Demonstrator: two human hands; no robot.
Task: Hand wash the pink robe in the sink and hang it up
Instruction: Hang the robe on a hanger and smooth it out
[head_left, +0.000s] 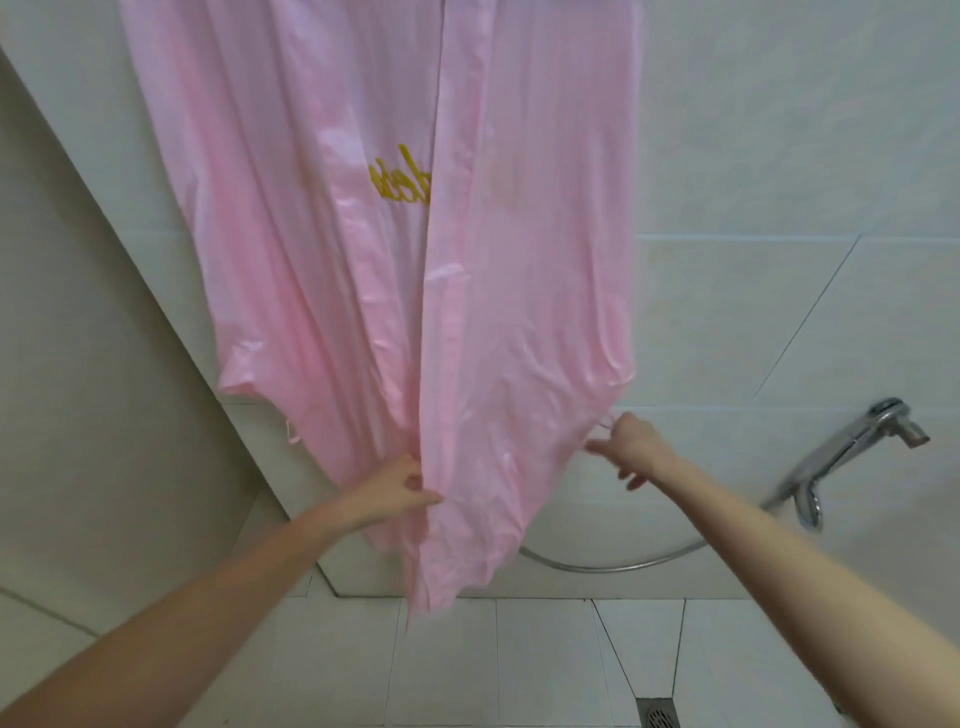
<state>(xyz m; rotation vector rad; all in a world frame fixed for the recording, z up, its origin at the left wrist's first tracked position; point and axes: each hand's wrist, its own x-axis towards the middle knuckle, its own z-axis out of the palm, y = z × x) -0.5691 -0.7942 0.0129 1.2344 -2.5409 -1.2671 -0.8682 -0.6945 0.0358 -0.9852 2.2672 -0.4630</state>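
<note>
Head view: I count one pink robe (363, 260) hanging on the tiled wall (779, 156), its gold script too folded to read. The left hand (389, 491) clamps its fingers on the robe's front edge, low down. The right hand (631, 449) pinches the right hem. One tap (852, 447) sits right of the robe.

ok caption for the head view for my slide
Left hand and right hand hold the lower edges of the hanging pink robe, chrome tap alongside.

One pink robe (332, 260), one left hand (389, 491), one right hand (631, 447), one tap (852, 447), one floor drain (657, 714), and seemingly one hose (613, 565).
</note>
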